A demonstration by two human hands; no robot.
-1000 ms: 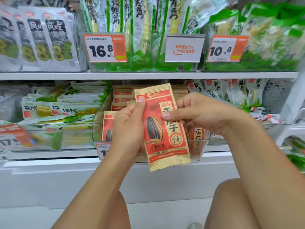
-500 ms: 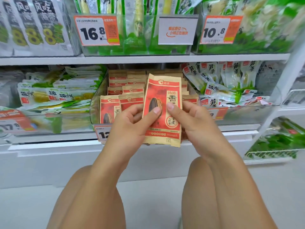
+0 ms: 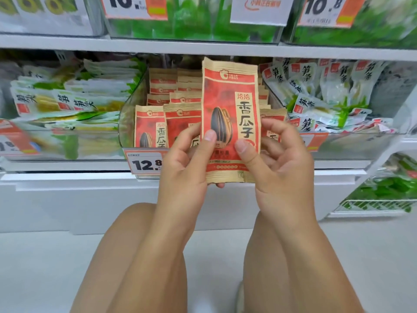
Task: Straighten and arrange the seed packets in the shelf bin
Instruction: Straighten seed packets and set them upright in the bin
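Head view: two hands' fingers (image 3: 208,137) pinch one upright seed packet (image 3: 230,105); bin (image 3: 126,123) behind.

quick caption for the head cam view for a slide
Both hands, left and right, pinch a red sunflower seed packet upright before the clear shelf bin of matching packets.

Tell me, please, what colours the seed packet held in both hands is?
Red front with tan kraft-paper edges and a black striped seed, on the seed packet; head view.
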